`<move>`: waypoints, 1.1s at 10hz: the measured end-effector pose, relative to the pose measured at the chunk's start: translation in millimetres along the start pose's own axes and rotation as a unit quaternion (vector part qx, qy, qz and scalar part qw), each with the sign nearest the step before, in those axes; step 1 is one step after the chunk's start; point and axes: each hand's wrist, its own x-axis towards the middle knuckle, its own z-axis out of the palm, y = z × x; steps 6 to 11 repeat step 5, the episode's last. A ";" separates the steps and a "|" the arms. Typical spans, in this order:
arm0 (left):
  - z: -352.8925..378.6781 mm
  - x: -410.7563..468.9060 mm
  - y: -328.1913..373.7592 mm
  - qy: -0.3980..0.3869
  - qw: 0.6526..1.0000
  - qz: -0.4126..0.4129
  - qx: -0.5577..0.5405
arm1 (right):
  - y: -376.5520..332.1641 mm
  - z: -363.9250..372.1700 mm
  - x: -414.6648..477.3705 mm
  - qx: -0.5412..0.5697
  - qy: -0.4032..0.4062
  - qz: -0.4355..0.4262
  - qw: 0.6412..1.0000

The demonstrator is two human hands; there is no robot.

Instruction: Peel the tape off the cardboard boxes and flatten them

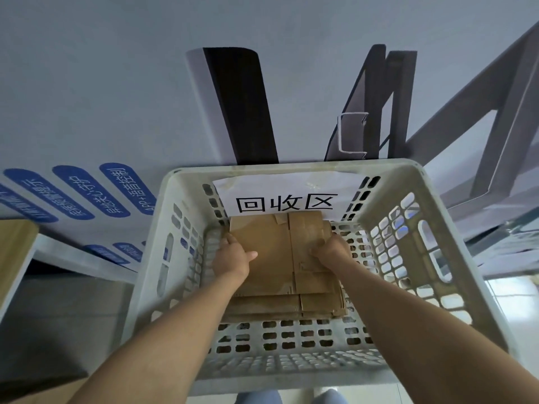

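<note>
A flattened brown cardboard box lies on top of a stack of flattened cardboard inside a white perforated plastic crate. My left hand grips the top piece at its left edge, thumb on top. My right hand holds its right edge, fingers curled on the cardboard. Both forearms reach down into the crate from the bottom of the view. No tape can be made out on the top piece.
A white paper sign with black characters hangs on the crate's far wall. Behind it stand a dark panel and grey metal frames. A white board with blue labels leans at left, a wooden surface at far left.
</note>
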 end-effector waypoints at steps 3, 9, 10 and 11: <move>-22.8 -5.7 3.3 0.034 0.984 0.161 0.069 | -3.2 -12.5 -30.9 -0.112 0.040 -0.058 0.991; -40.0 -11.2 5.6 0.047 0.978 0.203 0.030 | -17.2 -27.2 -47.6 -0.175 0.093 -0.117 0.973; -40.0 -11.2 5.6 0.047 0.978 0.203 0.030 | -17.2 -27.2 -47.6 -0.175 0.093 -0.117 0.973; -40.0 -11.2 5.6 0.047 0.978 0.203 0.030 | -17.2 -27.2 -47.6 -0.175 0.093 -0.117 0.973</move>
